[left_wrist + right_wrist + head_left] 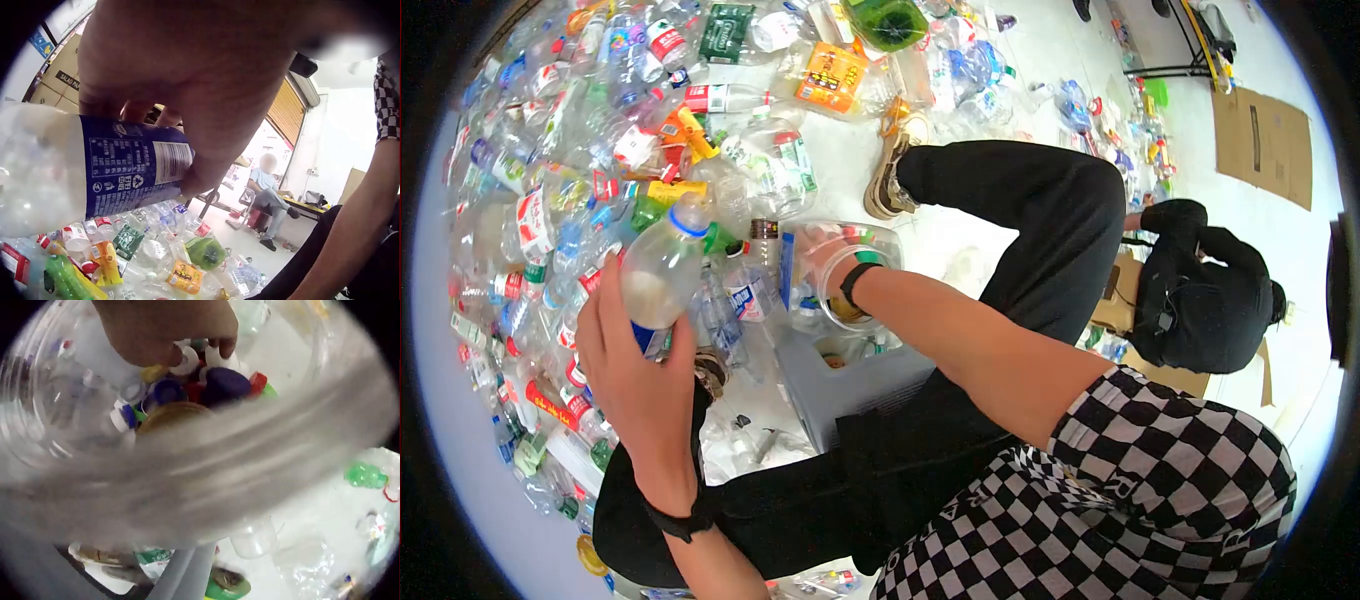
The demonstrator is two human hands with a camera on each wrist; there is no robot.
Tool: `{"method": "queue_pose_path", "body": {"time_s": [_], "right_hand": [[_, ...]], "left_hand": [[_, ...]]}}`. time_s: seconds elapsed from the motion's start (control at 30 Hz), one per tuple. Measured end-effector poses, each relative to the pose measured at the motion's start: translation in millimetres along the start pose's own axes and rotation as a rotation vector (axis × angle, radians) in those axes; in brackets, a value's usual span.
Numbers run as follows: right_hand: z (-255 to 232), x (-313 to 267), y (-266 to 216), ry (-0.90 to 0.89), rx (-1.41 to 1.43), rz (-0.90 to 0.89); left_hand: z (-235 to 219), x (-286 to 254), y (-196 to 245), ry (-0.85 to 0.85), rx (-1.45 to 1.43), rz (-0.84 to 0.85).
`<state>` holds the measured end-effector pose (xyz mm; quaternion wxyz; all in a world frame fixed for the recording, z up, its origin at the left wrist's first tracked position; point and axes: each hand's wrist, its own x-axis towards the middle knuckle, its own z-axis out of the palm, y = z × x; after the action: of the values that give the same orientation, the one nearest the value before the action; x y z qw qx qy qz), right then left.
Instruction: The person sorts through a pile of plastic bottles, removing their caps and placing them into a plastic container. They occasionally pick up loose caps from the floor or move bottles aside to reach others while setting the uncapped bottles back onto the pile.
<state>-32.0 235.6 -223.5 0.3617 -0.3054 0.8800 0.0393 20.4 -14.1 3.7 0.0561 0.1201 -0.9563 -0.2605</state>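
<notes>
My left hand [635,360] grips a clear plastic bottle [662,275] with a blue label around its lower part. Its neck points up and carries a blue ring. In the left wrist view the bottle's blue label [134,165] lies close against my fingers. My right hand [169,331] is inside a wide-mouthed clear plastic jar [885,240], with the wrist in the mouth. Bottle caps in several colours, among them a dark blue cap [226,386], lie in the jar. The fingertips are right at white caps [185,360]; I cannot tell whether they pinch one.
A grey plastic bin [810,385] stands between my legs, below the jar. A large heap of empty bottles [550,220] spreads to the left and front. Another person [1205,290] bends over at the right, near cardboard [1265,145]. A seated person [269,190] is farther back.
</notes>
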Motion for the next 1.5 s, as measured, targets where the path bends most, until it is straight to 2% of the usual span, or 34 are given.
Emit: {"method": "queue_pose_path", "body": {"time_s": [0.03, 0.07, 0.17, 0.2, 0.23, 0.3, 0.43, 0.5, 0.53, 0.6, 0.63, 0.7, 0.73, 0.8, 0.9, 1.23, 1.3, 1.33, 1.4, 1.43, 1.5], "right_hand": [[3, 2, 1, 0.065, -0.021, -0.024], [13, 13, 2, 0.010, 0.002, -0.003], [109, 66, 16, -0.003, 0.174, 0.095], [124, 71, 20, -0.019, 0.257, 0.132], [83, 38, 11, -0.015, 0.261, 0.136], [-19, 2, 0, -0.243, 0.088, 0.077], [37, 19, 24, -0.264, 0.137, -0.001], [57, 27, 20, -0.090, 0.183, 0.135], [60, 28, 17, -0.091, 0.192, 0.141], [62, 32, 15, 0.148, 0.487, 0.300], [59, 36, 16, 0.153, 0.493, 0.308], [54, 43, 21, -0.015, 0.672, 0.320], [44, 38, 20, -0.010, 0.680, 0.331], [18, 26, 13, -0.031, 0.524, 0.311], [34, 41, 13, -0.094, 0.386, 0.341], [23, 31, 12, -0.051, 0.491, 0.222], [25, 21, 12, 0.140, 0.582, 0.156], [28, 23, 13, 0.144, 0.578, 0.154], [34, 30, 18, 0.067, 0.624, 0.151], [27, 24, 18, 0.072, 0.621, 0.147], [6, 5, 20, -0.059, 0.576, 0.158]], "left_hand": [[0, 1, 1, -0.013, -0.006, 0.012], [0, 3, 3, -0.013, 0.006, 0.014], [1, 7, 10, -0.037, 0.014, 0.003], [1, 11, 12, -0.052, 0.009, -0.010], [3, 10, 12, -0.054, 0.005, -0.017], [7, 11, 12, -0.055, -0.002, 0.005], [9, 12, 18, -0.067, 0.001, 0.025], [10, 11, 18, -0.071, 0.011, 0.031], [11, 11, 19, -0.079, 0.019, 0.037], [14, 10, 18, -0.095, 0.014, 0.026], [15, 10, 18, -0.106, 0.009, 0.007], [15, 11, 19, -0.124, -0.002, -0.008], [15, 12, 19, -0.136, -0.010, -0.032], [14, 13, 22, -0.147, 0.014, -0.026], [13, 15, 21, -0.165, 0.029, -0.003], [19, 18, 21, -0.178, 0.003, -0.019], [19, 19, 21, -0.163, 0.005, -0.007], [19, 19, 21, -0.156, 0.009, -0.001], [17, 19, 24, -0.146, 0.014, 0.004], [17, 18, 25, -0.130, 0.002, 0.034], [15, 17, 26, -0.107, -0.005, 0.064]]}}
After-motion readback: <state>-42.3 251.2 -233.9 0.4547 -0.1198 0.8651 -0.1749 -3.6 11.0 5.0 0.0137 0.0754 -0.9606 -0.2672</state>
